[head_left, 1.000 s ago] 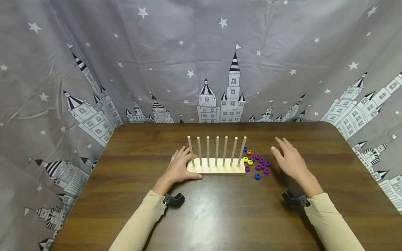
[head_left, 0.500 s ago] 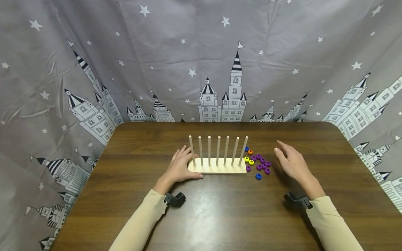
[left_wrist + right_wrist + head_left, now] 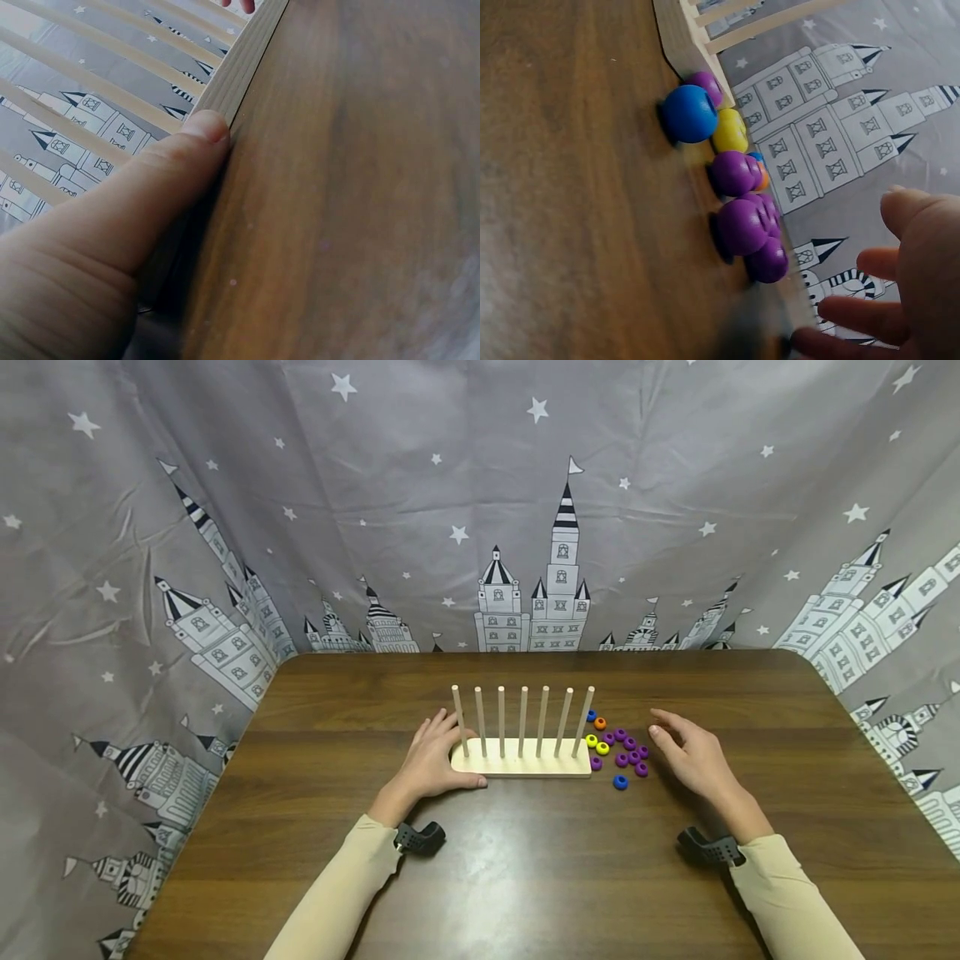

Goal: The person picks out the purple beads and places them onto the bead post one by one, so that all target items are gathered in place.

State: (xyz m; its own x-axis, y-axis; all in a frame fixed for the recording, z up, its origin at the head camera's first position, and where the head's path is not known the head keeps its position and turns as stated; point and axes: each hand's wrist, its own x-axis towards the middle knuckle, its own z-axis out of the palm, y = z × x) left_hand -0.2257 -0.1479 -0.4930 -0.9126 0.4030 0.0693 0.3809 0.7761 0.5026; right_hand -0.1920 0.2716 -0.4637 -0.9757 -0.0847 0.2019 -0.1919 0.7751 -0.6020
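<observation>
My left hand (image 3: pixel 431 760) holds the left end of a pale wooden peg stand (image 3: pixel 521 766), with the thumb along its front edge and the fingers behind. In the left wrist view the thumb (image 3: pixel 169 161) lies against the base edge (image 3: pixel 240 67). Several upright pegs on the stand carry no beads. Loose beads lie by its right end: purple (image 3: pixel 633 757), yellow (image 3: pixel 602 748), orange (image 3: pixel 600 724) and blue (image 3: pixel 621 782). Right of them hovers my right hand (image 3: pixel 697 760), holding nothing. In the right wrist view its fingers (image 3: pixel 862 315) are spread apart, beyond the purple beads (image 3: pixel 742 226).
Everything stands on a brown wooden table (image 3: pixel 525 877). A grey curtain (image 3: pixel 375 485) printed with castles and stars hangs behind the table's far edge. Black wrist straps (image 3: pixel 420 839) sit at both wrists, below beige sleeves (image 3: pixel 333 889).
My right hand first shifted slightly right, then came back left toward the beads, its fingers lower and closer together. The left hand keeps its place on the peg stand.
</observation>
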